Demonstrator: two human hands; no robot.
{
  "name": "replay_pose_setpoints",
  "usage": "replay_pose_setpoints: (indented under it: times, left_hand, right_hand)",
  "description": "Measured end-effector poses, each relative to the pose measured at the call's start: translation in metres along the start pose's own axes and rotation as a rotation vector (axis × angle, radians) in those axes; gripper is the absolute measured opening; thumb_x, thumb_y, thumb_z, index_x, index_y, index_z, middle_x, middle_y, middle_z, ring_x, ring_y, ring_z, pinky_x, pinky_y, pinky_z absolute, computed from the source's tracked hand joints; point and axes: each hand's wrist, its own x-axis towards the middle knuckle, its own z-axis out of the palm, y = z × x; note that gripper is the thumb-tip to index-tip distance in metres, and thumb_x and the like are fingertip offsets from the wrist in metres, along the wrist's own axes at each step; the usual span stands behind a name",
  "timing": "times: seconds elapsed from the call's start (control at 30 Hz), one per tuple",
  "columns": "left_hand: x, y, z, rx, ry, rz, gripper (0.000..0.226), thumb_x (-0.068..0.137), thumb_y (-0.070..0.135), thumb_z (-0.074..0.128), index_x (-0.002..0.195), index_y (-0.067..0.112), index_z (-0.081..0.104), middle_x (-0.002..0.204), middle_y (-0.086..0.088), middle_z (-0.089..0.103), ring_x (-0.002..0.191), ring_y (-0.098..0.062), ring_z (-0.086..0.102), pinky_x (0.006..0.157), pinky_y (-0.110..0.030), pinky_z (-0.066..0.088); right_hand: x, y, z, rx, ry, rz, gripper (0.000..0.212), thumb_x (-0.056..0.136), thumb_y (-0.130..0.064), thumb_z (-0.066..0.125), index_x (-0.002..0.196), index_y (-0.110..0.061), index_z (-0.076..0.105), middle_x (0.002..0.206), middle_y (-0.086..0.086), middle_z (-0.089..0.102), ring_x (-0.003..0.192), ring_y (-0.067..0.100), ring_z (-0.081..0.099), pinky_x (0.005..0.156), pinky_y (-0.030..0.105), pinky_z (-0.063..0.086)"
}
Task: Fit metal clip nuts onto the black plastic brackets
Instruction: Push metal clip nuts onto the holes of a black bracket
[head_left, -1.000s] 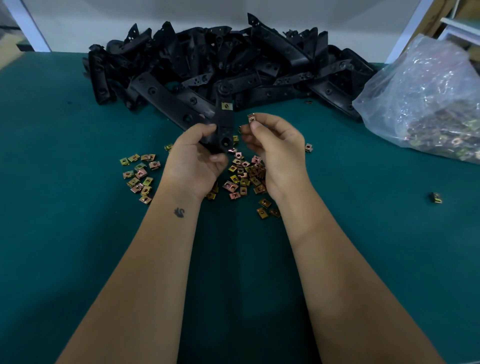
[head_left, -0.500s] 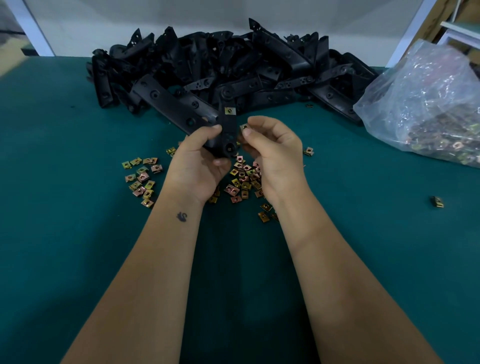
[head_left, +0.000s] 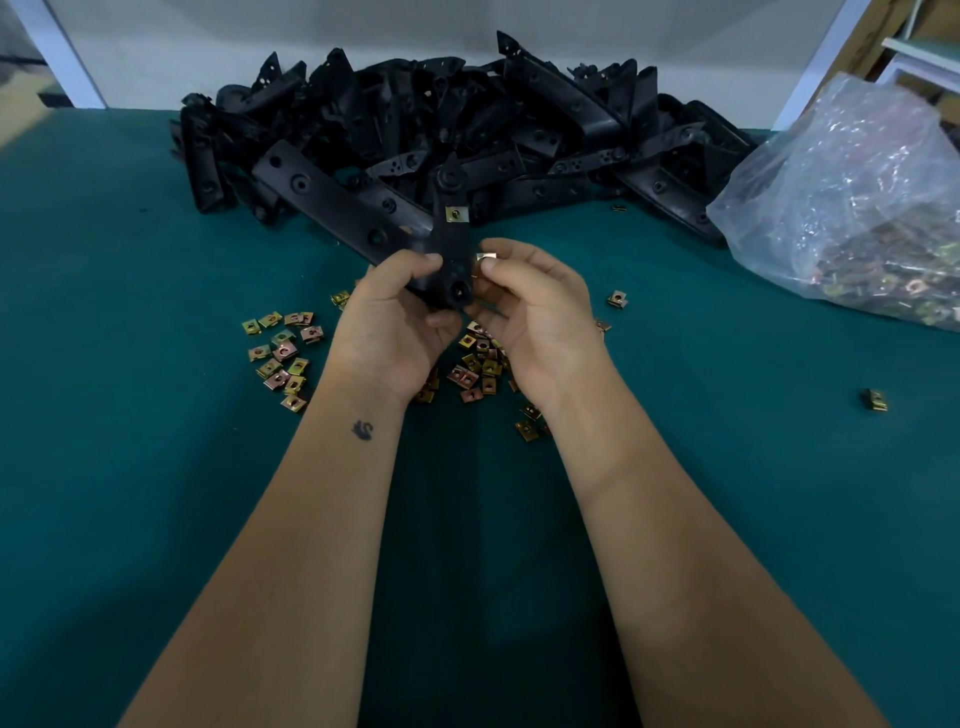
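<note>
So the left hand (head_left: 395, 322) has its fingers (head_left: 415, 262) and thumb curled around the lower end of a black bracket (head_left: 454, 260), holding it upright-ish above the desk (head_left: 130, 467). One clip nut (head_left: 455, 214) already sits on the bracket's upper part, brass-coloured with a hole in the middle. The right hand (head_left: 540, 317) is right beside it, thumb and forefinger pinching a second clip nut (head_left: 486, 256) just against the bracket's right edge; can't tell if it's actually slid on at all.

Under and between the hands there's a scatter of loose clip nuts (head_left: 478, 364) on the green desk, another little cluster (head_left: 283, 353) off to the left, a couple of strays near the right hand (head_left: 616, 299), and one lone nut (head_left: 876, 400) well out to the right.

Behind the hands, along the far edge, is a big heap of black brackets (head_left: 467, 124), all jumbled. Far right there's a clear plastic bag (head_left: 852, 208) with what looks like more nuts in the bottom. There's also a small dark tattoo (head_left: 363, 430) on the left wrist.
</note>
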Motion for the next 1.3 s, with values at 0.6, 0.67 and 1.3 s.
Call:
replay_pose_setpoints:
  times: [0.6,0.67,1.3]
  left_hand:
    - [0.005,-0.002,-0.001,0.148,-0.074,0.132,0.024,0.097,0.004,0.052,0.120,0.013,0.053,0.105,-0.001,0.065,0.088,-0.011,0.059,0.068,-0.019,0.044]
    - [0.004,-0.002,-0.001,0.137,-0.101,0.122,0.029,0.097,0.004,0.053,0.124,0.014,0.048,0.105,0.000,0.065,0.088,-0.011,0.060,0.072,-0.020,0.047]
    - [0.000,0.001,-0.004,0.145,-0.261,0.074,0.034,0.082,0.008,0.060,0.113,0.018,0.049,0.105,-0.002,0.071,0.092,-0.012,0.069,0.074,-0.022,0.055]
  right_hand:
    - [0.000,-0.005,-0.006,-0.064,0.001,-0.009,0.020,0.083,0.008,0.066,0.091,-0.010,0.065,0.070,-0.002,0.067,0.063,0.006,0.061,0.062,0.018,0.048]
    - [0.001,-0.005,-0.005,0.008,-0.006,-0.018,0.023,0.084,0.011,0.064,0.098,-0.007,0.063,0.068,-0.001,0.068,0.066,0.007,0.065,0.066,0.018,0.051]
    - [0.000,-0.017,-0.010,-0.072,-0.116,0.017,0.029,0.084,0.016,0.059,0.084,-0.011,0.050,0.056,-0.006,0.059,0.055,0.003,0.058,0.058,0.015,0.047]
